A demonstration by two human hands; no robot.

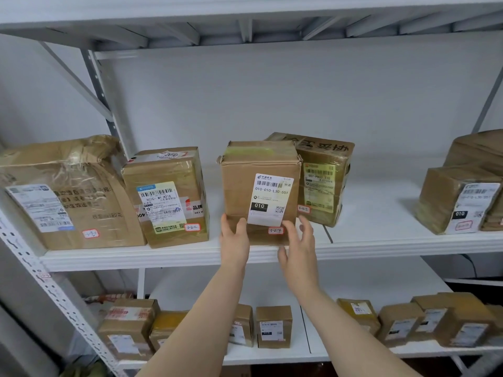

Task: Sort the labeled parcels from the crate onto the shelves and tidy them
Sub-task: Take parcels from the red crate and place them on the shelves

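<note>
A brown cardboard parcel (260,186) with a white label reading 010 and a small tag 3-2-4 stands upright on the middle white shelf (367,240), near its front edge. My left hand (234,236) touches the parcel's lower left front with straight fingers. My right hand (298,242) is at its lower right corner, fingers spread and relaxed, just off or barely touching the box. Behind it to the right stands another parcel (324,180) with a yellow label, tagged 3-2-3.
Left on the same shelf stand a parcel tagged 3-2-2 (167,197) and a large crumpled box (68,194). Far right sits a taped parcel (457,202). The lower shelf (304,346) holds several small boxes. A grey upright (40,278) runs along the left.
</note>
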